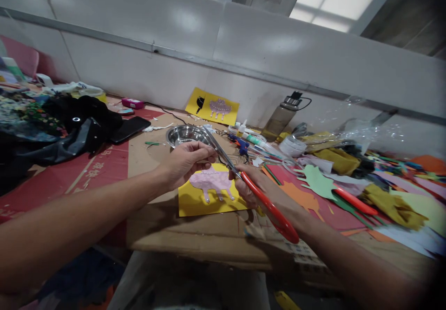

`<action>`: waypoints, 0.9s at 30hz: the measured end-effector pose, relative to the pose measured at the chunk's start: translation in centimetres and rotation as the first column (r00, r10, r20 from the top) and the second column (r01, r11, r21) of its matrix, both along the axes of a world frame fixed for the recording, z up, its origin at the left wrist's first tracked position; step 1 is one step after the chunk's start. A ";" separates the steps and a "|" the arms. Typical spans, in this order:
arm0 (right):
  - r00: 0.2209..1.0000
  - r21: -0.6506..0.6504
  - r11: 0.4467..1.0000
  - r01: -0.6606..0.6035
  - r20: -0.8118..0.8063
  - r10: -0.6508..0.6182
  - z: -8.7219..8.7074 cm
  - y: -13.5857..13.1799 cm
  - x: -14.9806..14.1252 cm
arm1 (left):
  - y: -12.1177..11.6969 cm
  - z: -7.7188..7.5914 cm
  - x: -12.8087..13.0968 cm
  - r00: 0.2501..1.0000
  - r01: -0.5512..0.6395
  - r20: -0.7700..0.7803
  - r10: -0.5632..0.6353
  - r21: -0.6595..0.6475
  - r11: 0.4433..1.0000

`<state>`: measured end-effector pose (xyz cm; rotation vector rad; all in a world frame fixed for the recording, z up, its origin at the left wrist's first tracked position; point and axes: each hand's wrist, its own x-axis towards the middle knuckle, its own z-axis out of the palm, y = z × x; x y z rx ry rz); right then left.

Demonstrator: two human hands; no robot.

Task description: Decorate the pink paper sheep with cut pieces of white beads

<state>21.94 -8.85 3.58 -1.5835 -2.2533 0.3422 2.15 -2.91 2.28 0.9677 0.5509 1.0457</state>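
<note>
While our right hand (249, 187) clasps one pair of scissors (264, 201), our left hand (188, 161) pinched closed, contents unclear, two yellow cards (186, 203), beneath and at twelve o'clock.

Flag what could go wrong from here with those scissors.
1. The blades of the scissors lie right by the left hand's fingertips, so closing them could nick a finger.
2. The yellow card lies under both hands; a dip of the blades might scratch its pink cutout.
3. The tips are near the metal bowl in this view; a forward jab might knock it.
</note>
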 end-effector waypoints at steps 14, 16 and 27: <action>0.998 -0.050 0.998 0.039 -0.053 -0.042 0.1 -0.4 0.2 | 0.4 -0.1 -0.3 0.996 0.091 -0.006 -0.091 -0.002 0.996; 0.998 -0.010 0.998 0.068 -0.005 -0.068 0.0 -0.4 0.7 | 0.6 -0.2 -0.4 0.996 0.090 -0.023 -0.091 -0.009 0.996; 0.903 0.087 0.958 0.272 0.322 -0.285 -2.8 -2.3 10.3 | 1.1 -0.4 -0.5 0.991 0.028 -0.131 -0.029 -0.011 1.000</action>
